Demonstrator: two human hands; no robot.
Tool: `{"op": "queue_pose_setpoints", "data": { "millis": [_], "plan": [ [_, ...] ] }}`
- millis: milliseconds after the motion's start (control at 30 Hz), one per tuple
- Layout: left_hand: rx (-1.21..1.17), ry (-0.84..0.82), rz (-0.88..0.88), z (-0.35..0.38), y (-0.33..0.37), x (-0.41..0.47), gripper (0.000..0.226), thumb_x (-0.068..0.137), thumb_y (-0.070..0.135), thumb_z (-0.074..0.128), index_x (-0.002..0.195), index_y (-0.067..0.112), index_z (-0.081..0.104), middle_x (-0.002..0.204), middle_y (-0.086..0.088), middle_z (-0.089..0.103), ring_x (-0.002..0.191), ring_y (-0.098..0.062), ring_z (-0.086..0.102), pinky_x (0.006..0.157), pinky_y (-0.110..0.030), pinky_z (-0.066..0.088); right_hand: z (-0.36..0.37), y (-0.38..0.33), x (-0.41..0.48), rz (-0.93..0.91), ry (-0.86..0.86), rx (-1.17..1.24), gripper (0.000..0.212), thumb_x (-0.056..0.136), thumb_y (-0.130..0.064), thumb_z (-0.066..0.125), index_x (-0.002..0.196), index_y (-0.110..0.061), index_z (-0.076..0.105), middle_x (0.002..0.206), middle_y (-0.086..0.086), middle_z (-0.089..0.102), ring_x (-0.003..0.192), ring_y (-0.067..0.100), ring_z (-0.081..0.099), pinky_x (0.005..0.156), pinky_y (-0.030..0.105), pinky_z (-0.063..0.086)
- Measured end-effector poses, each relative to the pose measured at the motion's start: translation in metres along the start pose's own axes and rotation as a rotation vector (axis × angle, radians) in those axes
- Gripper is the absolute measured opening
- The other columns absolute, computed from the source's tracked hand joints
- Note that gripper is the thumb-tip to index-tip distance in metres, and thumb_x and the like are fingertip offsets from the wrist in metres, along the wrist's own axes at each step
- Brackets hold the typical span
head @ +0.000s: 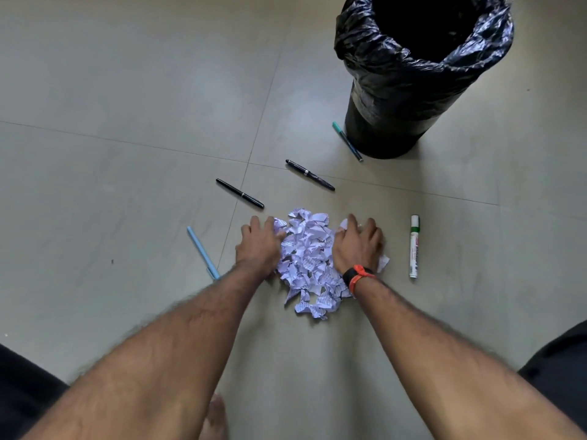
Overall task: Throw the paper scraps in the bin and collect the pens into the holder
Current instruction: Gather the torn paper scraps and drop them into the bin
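Note:
A heap of torn white paper scraps (307, 258) lies on the grey floor between my two hands. My left hand (259, 246) presses against the heap's left side, fingers spread. My right hand (357, 244) lies on its right side, fingers over some scraps. A black bin (397, 100) lined with a black bag stands at the far right. Around the heap lie pens: a light blue one (201, 250) at the left, two black ones (239, 193) (309, 175) beyond the heap, a teal one (347, 141) against the bin's base, and a white marker (414, 246) to the right.
Grey tiled floor (127, 106) stretches to the left and far side. My dark-clothed legs (559, 369) frame the bottom corners, and a bare foot (216, 417) shows at the bottom edge. No pen holder is in view.

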State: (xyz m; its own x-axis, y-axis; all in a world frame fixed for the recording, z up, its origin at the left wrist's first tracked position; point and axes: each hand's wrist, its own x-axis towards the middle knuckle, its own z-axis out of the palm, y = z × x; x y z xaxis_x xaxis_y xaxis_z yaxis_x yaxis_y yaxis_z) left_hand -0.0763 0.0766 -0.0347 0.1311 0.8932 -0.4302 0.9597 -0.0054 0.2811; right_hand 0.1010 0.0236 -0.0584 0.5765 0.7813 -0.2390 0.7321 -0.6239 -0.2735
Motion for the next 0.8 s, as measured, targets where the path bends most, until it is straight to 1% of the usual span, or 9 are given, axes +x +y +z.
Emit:
{"op": "queue_pose_setpoints", "data": {
  "millis": [133, 200, 333, 400, 467, 567, 667, 733, 800],
  "plan": [
    [0.022, -0.046, 0.09, 0.007, 0.027, -0.006, 0.049, 0.102, 0.04, 0.032, 0.144, 0.015, 0.029, 0.144, -0.008, 0.035, 0.128, -0.03, 0.034, 0.096, -0.048, 0.043, 0.001, -0.008, -0.014, -0.097, -0.027, 0.072, 0.041, 0.097, -0.026, 0.042, 0.137, -0.019, 0.046, 0.138, 0.015, 0.044, 0.126, 0.034, 0.039, 0.105, 0.043, 0.036],
    [0.065, -0.021, 0.102, 0.004, 0.033, -0.005, 0.049, 0.102, 0.04, 0.033, 0.144, 0.017, 0.028, 0.145, -0.006, 0.037, 0.129, -0.029, 0.035, 0.093, -0.049, 0.044, -0.007, -0.005, -0.013, -0.114, 0.015, 0.113, 0.04, 0.097, -0.023, 0.041, 0.137, -0.018, 0.048, 0.135, 0.014, 0.05, 0.125, 0.033, 0.042, 0.104, 0.042, 0.038],
    [0.035, 0.052, -0.034, -0.009, 0.017, -0.001, 0.057, 0.099, 0.05, 0.035, 0.148, 0.025, 0.021, 0.149, -0.006, 0.032, 0.132, -0.031, 0.035, 0.094, -0.054, 0.042, -0.026, 0.012, 0.004, 0.025, 0.092, 0.164, 0.036, 0.094, -0.019, 0.043, 0.129, -0.019, 0.053, 0.127, 0.013, 0.054, 0.122, 0.034, 0.042, 0.093, 0.043, 0.045],
    [0.0, 0.002, -0.12, -0.01, 0.002, 0.002, 0.059, 0.098, 0.054, 0.033, 0.15, 0.03, 0.017, 0.149, -0.011, 0.028, 0.132, -0.035, 0.031, 0.097, -0.055, 0.04, -0.032, 0.02, 0.01, 0.098, 0.022, 0.131, 0.034, 0.094, -0.025, 0.042, 0.127, -0.021, 0.051, 0.126, 0.017, 0.05, 0.12, 0.037, 0.042, 0.087, 0.044, 0.046],
    [-0.047, -0.073, -0.147, -0.008, -0.005, 0.004, 0.057, 0.099, 0.053, 0.031, 0.15, 0.031, 0.018, 0.15, -0.015, 0.023, 0.135, -0.039, 0.024, 0.104, -0.055, 0.034, -0.034, 0.022, 0.011, 0.11, -0.094, 0.08, 0.034, 0.097, -0.032, 0.038, 0.127, -0.022, 0.048, 0.125, 0.02, 0.046, 0.12, 0.037, 0.04, 0.088, 0.045, 0.045],
    [-0.087, -0.116, -0.086, -0.004, 0.009, 0.004, 0.052, 0.101, 0.046, 0.032, 0.15, 0.03, 0.022, 0.151, -0.02, 0.021, 0.137, -0.043, 0.021, 0.11, -0.056, 0.028, -0.035, 0.014, 0.008, 0.022, -0.216, 0.03, 0.038, 0.1, -0.036, 0.03, 0.131, -0.023, 0.048, 0.129, 0.019, 0.041, 0.123, 0.037, 0.038, 0.093, 0.048, 0.044],
    [-0.134, -0.172, 0.014, 0.0, 0.029, 0.0, 0.051, 0.101, 0.038, 0.036, 0.15, 0.029, 0.024, 0.152, -0.018, 0.026, 0.138, -0.042, 0.023, 0.112, -0.054, 0.026, -0.038, 0.005, 0.002, -0.119, -0.299, 0.057, 0.043, 0.103, -0.038, 0.024, 0.136, -0.025, 0.048, 0.134, 0.017, 0.04, 0.125, 0.034, 0.037, 0.098, 0.046, 0.04],
    [-0.14, -0.183, 0.078, 0.0, 0.036, -0.006, 0.051, 0.101, 0.035, 0.037, 0.15, 0.031, 0.025, 0.154, -0.015, 0.028, 0.139, -0.038, 0.027, 0.113, -0.052, 0.027, -0.043, 0.006, -0.003, -0.134, -0.279, 0.115, 0.042, 0.103, -0.038, 0.024, 0.134, -0.026, 0.05, 0.134, 0.015, 0.042, 0.125, 0.032, 0.038, 0.099, 0.045, 0.04],
    [-0.114, -0.121, 0.076, -0.003, 0.038, -0.012, 0.049, 0.101, 0.035, 0.038, 0.149, 0.034, 0.026, 0.155, -0.01, 0.026, 0.138, -0.034, 0.028, 0.108, -0.052, 0.034, -0.047, 0.012, -0.006, -0.044, -0.188, 0.158, 0.041, 0.102, -0.041, 0.028, 0.132, -0.026, 0.051, 0.133, 0.014, 0.044, 0.125, 0.031, 0.038, 0.098, 0.045, 0.043]
  ]
}}
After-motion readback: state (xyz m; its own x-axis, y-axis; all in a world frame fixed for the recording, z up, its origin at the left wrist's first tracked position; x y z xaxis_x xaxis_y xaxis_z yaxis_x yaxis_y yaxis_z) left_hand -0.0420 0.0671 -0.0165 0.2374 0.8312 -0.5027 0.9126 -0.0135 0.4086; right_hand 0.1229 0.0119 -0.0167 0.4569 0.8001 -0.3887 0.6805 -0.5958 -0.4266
